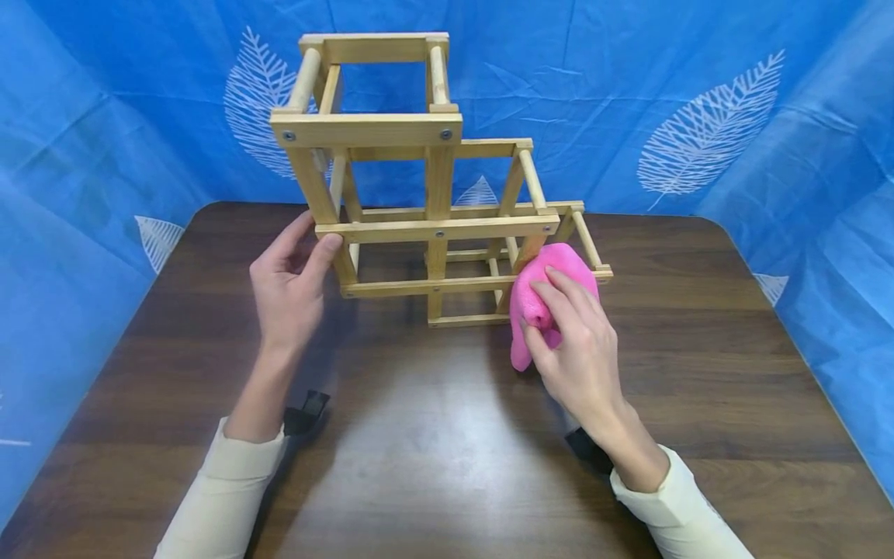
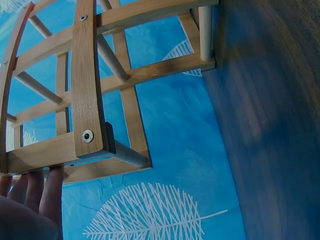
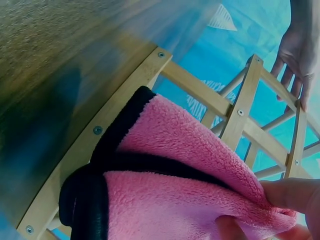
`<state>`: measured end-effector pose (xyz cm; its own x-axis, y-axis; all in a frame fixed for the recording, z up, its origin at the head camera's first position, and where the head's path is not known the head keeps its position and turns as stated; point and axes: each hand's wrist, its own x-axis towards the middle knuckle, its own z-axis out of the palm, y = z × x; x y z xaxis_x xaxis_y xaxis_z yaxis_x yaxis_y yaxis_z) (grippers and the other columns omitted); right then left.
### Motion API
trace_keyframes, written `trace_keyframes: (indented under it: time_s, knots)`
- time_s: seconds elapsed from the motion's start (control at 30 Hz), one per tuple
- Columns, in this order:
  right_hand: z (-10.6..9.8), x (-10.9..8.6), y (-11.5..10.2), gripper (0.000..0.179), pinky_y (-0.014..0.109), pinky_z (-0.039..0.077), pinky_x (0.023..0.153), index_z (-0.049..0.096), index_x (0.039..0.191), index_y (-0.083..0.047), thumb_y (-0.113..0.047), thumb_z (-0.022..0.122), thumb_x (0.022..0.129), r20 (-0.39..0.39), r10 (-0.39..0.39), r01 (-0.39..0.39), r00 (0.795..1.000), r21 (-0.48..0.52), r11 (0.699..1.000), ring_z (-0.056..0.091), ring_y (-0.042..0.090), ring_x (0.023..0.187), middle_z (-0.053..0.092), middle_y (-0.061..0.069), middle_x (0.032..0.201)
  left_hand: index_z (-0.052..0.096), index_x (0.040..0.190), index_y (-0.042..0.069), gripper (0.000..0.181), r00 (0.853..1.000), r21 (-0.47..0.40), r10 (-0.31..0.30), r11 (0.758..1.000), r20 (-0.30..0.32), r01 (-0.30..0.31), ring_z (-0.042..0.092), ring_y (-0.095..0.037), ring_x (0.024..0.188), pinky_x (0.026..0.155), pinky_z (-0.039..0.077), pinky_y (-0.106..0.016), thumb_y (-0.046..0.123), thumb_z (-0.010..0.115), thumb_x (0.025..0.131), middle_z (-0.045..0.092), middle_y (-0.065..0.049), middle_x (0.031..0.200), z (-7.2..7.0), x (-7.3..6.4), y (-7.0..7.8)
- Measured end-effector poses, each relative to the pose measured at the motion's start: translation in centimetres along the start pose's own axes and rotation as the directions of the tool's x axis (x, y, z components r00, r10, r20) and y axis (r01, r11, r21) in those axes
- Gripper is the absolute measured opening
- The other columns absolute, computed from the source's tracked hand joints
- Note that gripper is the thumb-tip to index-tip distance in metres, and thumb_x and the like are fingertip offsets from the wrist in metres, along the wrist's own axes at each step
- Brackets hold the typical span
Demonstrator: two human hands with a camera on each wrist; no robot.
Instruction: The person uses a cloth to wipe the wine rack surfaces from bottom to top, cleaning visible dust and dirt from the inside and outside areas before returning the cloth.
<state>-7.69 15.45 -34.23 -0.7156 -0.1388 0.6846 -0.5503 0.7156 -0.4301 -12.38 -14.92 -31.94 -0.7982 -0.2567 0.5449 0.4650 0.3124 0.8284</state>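
A stepped rack (image 1: pixel 440 229) of pale wooden bars and round dowels, joined with screws, stands over the far middle of the table. My left hand (image 1: pixel 288 291) grips its left side, thumb in front on the end of a rail and fingers behind. In the left wrist view those fingers (image 2: pixel 52 192) lie against a wooden bar. With my right hand (image 1: pixel 581 349) I pinch a bunched pink cloth (image 1: pixel 555 268) against the rack's lower right part. The right wrist view shows the cloth's fluffy surface and black edging, its folds covering part of a bar.
The dark wood-grain table (image 1: pixel 433 435) has rounded far corners. Behind it and along both sides hangs a blue sheet (image 1: pixel 601 101) with white leaf prints. Black straps (image 1: pixel 303 415) sit at both wrists, just beyond the pale sleeves.
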Motion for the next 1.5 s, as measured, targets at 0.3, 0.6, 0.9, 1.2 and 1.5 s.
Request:
trace_keyframes:
  time_s: [0.3,0.6,0.9,1.2,1.5]
  knots:
    - [0.7,0.3,-0.8,0.04,0.054,0.048,0.089,0.07,0.116,0.001,0.004,0.073,0.077,-0.044,-0.004,0.006,0.999,0.04,0.999,0.06,0.037,0.113,0.064,0.018,0.124,0.064,0.124,0.004,0.034,0.999,-0.079,-0.013,0.997,-0.035,0.01,0.068,-0.013,0.085,0.077,0.053,-0.022,0.006,0.071,0.091,0.068,-0.011,0.12,0.3,-0.2,0.1]
    - [1.8,0.0,-1.5,0.033,0.049,0.048,0.094,0.07,0.114,0.003,-0.003,0.072,0.082,-0.059,-0.041,0.044,0.997,0.036,0.998,0.061,0.034,0.113,0.066,0.02,0.12,0.061,0.121,0.004,0.031,0.997,-0.108,0.028,0.994,-0.067,-0.035,0.067,-0.016,0.089,0.079,0.054,-0.025,0.007,0.071,0.091,0.068,-0.011,0.118,0.2,-0.4,-0.2]
    - [3.1,0.0,-2.5,0.035,0.047,0.049,0.094,0.072,0.112,0.003,0.006,0.073,0.077,-0.038,-0.125,0.127,0.991,0.049,0.991,0.063,0.034,0.11,0.068,0.018,0.118,0.065,0.125,0.004,0.035,0.996,-0.092,0.072,0.993,-0.055,-0.077,0.067,-0.011,0.08,0.075,0.052,-0.024,0.011,0.071,0.092,0.07,-0.01,0.117,0.2,0.0,-0.6]
    - [4.9,0.9,-4.6,0.034,0.041,0.047,0.1,0.072,0.114,0.002,0.006,0.073,0.079,0.059,-0.2,0.195,0.978,0.083,0.977,0.063,0.034,0.109,0.067,0.019,0.119,0.064,0.126,0.003,0.034,0.995,-0.077,0.075,0.994,-0.07,-0.08,0.067,-0.012,0.081,0.074,0.052,-0.022,0.008,0.069,0.093,0.069,-0.009,0.118,0.6,-0.1,-0.5]
    - [6.7,1.3,-6.6,0.03,0.039,0.046,0.101,0.072,0.114,0.001,0.0,0.072,0.084,0.084,-0.228,0.216,0.97,0.125,0.968,0.062,0.034,0.11,0.067,0.018,0.121,0.065,0.125,0.001,0.035,0.994,-0.094,0.086,0.991,-0.068,-0.092,0.067,-0.012,0.079,0.071,0.052,-0.022,0.006,0.071,0.091,0.07,-0.009,0.117,0.5,-0.1,-0.7]
